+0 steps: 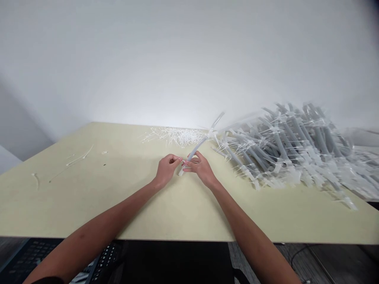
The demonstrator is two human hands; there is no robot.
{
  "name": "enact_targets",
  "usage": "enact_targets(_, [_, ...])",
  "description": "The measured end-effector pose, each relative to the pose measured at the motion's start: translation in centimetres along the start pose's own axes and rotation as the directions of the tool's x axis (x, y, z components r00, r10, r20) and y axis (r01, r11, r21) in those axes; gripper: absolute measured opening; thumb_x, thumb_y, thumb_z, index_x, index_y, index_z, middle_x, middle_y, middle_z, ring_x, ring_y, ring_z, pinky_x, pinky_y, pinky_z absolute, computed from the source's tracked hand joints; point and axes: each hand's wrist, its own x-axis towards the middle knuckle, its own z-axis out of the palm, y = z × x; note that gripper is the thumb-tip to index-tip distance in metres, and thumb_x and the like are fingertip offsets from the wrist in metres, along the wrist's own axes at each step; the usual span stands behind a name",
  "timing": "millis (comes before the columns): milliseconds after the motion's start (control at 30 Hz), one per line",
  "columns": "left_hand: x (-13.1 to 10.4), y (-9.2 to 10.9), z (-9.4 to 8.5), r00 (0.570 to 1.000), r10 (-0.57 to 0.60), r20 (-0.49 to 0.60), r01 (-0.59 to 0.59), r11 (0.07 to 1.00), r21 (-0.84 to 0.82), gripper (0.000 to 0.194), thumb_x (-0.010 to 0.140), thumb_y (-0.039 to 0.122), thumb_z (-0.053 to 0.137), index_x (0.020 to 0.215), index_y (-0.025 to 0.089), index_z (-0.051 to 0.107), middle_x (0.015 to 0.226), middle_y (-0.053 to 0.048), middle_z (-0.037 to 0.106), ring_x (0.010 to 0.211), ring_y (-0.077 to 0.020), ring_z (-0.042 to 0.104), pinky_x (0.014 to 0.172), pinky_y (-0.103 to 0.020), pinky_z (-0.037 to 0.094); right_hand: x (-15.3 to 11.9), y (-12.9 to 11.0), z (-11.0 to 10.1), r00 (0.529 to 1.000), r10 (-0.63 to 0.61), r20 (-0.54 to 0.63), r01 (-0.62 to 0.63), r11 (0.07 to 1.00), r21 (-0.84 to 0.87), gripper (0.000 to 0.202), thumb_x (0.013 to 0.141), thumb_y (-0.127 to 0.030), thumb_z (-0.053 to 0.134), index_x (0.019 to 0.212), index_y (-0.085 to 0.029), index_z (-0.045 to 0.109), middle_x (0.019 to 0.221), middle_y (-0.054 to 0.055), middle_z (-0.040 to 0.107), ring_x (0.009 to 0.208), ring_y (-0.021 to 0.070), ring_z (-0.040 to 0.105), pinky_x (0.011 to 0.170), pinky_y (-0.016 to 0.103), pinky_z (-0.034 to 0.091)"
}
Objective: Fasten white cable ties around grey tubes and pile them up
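Note:
Near the middle of the table, my right hand [201,167] is closed around the lower part of a clear plastic tube [195,148]. The tube slants up and away to the right, with a white tie joint partway along and its far end raised. Thumb and fingertips of my left hand [167,169] are pinched together at the tube's near end, on what looks like a small white cable tie mostly hidden by the fingers. The fingertips of both hands nearly meet there. Behind them lies a heap of loose white cable ties [185,136].
A large pile of clear tubes with cable ties [278,142] covers the table's right side. Several loose ties [77,159] and small scraps lie on the left. The white wall [177,59] stands behind the table [124,213]. A dark crate [35,256] is below the front edge.

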Motion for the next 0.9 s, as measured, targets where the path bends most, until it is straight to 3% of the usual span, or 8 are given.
enact_targets(200, [-0.9,1.0,0.1,0.983,0.179,-0.045,-0.173,0.977,0.123,0.021,0.077,0.034,0.051,0.066,0.017,0.057,0.072,0.000,0.060,0.068,-0.0118,0.053,0.067,-0.025,0.040,0.3,0.4,0.0,1.000,-0.022,-0.016,0.022,1.000,0.017,0.036,0.061,-0.033,0.072,0.086,-0.020,0.048,0.069,-0.001,0.060,0.073,0.0175,0.064,0.069,0.037,0.055])
enact_targets(333, [-1.3,1.6,-0.1,0.972,0.231,-0.036,-0.222,0.961,0.166,0.021,0.079,0.031,0.050,0.064,0.017,0.055,0.071,0.000,0.058,0.067,-0.0114,0.052,0.066,-0.025,0.040,0.2,0.0,0.2,0.999,-0.026,-0.020,0.026,1.000,0.013,0.035,0.062,-0.032,0.071,0.086,-0.020,0.048,0.069,-0.002,0.060,0.072,0.0168,0.064,0.070,0.037,0.055])
enact_targets(900, [-1.2,1.4,0.2,0.976,0.215,-0.038,-0.206,0.965,0.160,0.018,0.078,0.027,0.051,0.063,0.017,0.054,0.070,0.002,0.057,0.066,-0.0105,0.051,0.064,-0.024,0.039,0.1,0.0,0.0,0.999,-0.004,-0.034,0.003,0.999,-0.053,0.032,0.063,-0.033,0.070,0.086,-0.020,0.052,0.070,0.000,0.061,0.074,0.0177,0.063,0.070,0.037,0.055])
